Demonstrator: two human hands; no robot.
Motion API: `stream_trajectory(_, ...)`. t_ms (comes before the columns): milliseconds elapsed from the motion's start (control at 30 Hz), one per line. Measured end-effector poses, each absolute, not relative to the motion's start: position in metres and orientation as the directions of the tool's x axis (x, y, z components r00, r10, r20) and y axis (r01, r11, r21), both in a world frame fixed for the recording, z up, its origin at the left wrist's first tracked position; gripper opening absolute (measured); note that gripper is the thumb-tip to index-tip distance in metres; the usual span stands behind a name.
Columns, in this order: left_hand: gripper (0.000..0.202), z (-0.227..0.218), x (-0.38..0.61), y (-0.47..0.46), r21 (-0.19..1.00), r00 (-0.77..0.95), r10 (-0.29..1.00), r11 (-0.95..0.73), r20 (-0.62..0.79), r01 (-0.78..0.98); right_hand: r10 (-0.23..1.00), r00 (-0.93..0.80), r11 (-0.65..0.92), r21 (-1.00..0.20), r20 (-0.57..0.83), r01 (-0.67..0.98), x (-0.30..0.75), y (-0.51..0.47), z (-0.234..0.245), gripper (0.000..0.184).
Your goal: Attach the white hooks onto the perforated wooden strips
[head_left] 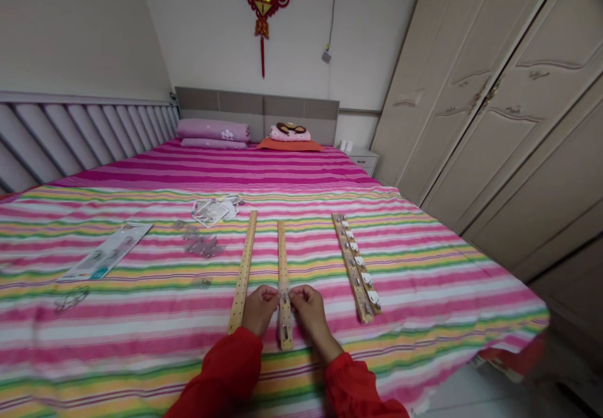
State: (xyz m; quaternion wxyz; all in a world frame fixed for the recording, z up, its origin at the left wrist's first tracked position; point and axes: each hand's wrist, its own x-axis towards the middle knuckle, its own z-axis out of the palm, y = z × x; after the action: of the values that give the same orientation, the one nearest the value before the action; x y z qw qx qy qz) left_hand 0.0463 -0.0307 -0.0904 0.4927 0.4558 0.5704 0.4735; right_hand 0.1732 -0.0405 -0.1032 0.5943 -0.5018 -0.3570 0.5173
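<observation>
On the striped bedsheet lies a narrow wooden strip with holes (282,255). A small clear hook piece (284,295) sits on it between my hands, and another metal hook (286,329) is fixed nearer its front end. My left hand (260,308), fingers pinched, grips the left side of the clear hook piece. From the right, my right hand (308,310) pinches the same piece. A second bare wooden strip (245,264) runs just left of my left hand. Off to the right, two more strips (355,270) carry metal and white hooks.
Several loose clear hooks (202,243) lie left of the strips, with a pile of packaging (214,209) behind them. A blister card (110,251) and a tangle of thin wire (71,299) are farther left. Wardrobes (490,104) line the right.
</observation>
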Motion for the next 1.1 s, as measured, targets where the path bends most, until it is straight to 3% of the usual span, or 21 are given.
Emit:
stream_trajectory(600,0.019,-0.102,0.047,-0.031,0.975,-0.138,0.986,0.12,-0.095,0.187,0.969,0.223,-0.053,-0.974,-0.103,-0.218,0.173,-0.038,-0.11,0.009)
stream_trajectory(833,0.036,-0.106,0.044,-0.035,0.97,-0.078,0.997,0.035,-0.016,0.239,0.978,0.171,-0.077,-0.966,-0.121,-0.247,0.175,-0.037,-0.114,0.015)
stream_trajectory(1000,0.04,-0.106,0.04,-0.039,0.903,-0.002,0.992,-0.115,0.128,0.414,0.982,0.132,-0.094,-0.952,-0.138,-0.291,0.176,-0.039,-0.115,0.018)
stream_trajectory(1100,0.041,-0.104,0.04,-0.041,0.823,0.057,0.992,-0.124,0.11,0.555,0.981,0.145,-0.087,-0.958,-0.131,-0.272,0.175,-0.038,-0.115,0.018)
